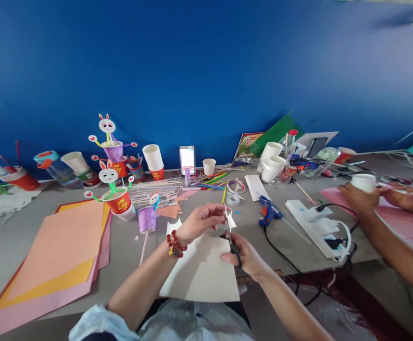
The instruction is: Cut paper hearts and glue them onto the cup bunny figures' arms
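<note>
My right hand [243, 255] is closed round the black handles of a pair of scissors [234, 248], whose blades point up and away from me. The blades lie against a small white paper piece [231, 219], which the fingers of my left hand [204, 221] pinch from the other side. A red bead bracelet sits on my left wrist. Below both hands a large sheet of white paper [202, 279] with a cut, uneven upper edge lies at the table's front edge. Left of it stands a purple paper cup [147, 220] with a small rabbit head.
Coloured paper sheets [60, 246] are stacked at left, near rabbit-faced cups [118, 201]. A blue glue gun [269, 210] and a white power strip [313, 227] with cables lie at right. Another person's hands [362, 201] hold a white cup [363, 182] there.
</note>
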Demonstrator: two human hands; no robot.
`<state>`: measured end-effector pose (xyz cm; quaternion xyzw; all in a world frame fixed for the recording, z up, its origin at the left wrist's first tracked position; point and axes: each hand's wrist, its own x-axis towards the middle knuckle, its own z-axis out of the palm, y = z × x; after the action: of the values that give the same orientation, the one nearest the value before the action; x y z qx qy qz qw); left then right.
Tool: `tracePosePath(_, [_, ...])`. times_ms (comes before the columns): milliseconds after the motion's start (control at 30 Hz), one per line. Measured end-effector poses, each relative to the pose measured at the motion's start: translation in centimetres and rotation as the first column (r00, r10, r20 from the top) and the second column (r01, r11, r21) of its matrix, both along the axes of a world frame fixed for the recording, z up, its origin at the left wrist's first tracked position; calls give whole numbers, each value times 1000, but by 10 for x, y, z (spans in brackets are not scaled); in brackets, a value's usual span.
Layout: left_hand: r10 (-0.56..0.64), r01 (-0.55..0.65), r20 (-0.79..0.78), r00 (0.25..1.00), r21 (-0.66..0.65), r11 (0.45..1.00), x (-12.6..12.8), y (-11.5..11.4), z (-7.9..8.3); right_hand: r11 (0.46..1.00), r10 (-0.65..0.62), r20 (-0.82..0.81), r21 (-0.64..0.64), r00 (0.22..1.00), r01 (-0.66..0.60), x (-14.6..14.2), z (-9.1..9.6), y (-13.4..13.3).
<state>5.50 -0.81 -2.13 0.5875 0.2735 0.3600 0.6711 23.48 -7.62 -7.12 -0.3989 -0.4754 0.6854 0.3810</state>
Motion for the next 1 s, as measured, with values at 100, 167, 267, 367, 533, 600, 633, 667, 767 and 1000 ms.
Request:
tracePosePath(100, [8, -8, -12, 1000, 4, 1000, 2, 0, -1, 1000, 17, 15, -24, 1000, -16, 0, 4, 1])
tracePosePath(167, [24, -24, 1, 1000, -5, 1000, 3, -1, -2, 999, 28, 11, -27, 1000, -28, 0, 5, 1])
tracePosePath(267, [49, -49, 18, 999, -12, 999, 3, -1, -2, 998, 56, -12, -24, 998, -57, 0, 4, 1])
tracePosePath(367, [187, -187, 40, 982, 9, 982, -1, 1, -2, 998, 50, -14, -27, 999, -51, 5, 2, -2])
tracePosePath(533, [526, -537, 112, 843, 122, 834, -26, 0, -4, 977, -187, 144, -76, 972, 199, 43, 0, -10])
tracePosePath(600, [587, -586, 63, 807, 210, 783, -39, -6, -8, 949, -281, 223, -77, 933, 305, 64, -1, -11])
tracePosePath(633, [602, -588, 23, 798, 249, 770, -44, -9, -11, 936, -318, 268, -63, 909, 346, 74, -1, -10])
tracePosePath(667, [609, -579, -25, 793, 280, 766, -49, -13, -14, 927, -344, 321, -37, 883, 374, 82, -2, -9])
tracePosePath(767, [587, -498, -188, 788, 366, 786, -55, -25, -24, 925, -356, 446, 43, 821, 377, 94, -6, -2])
tracePosePath(1000, [244, 162, -613, 751, 531, 832, -42, -53, -53, 969, -221, 613, 49, 759, 243, 76, -33, 24])
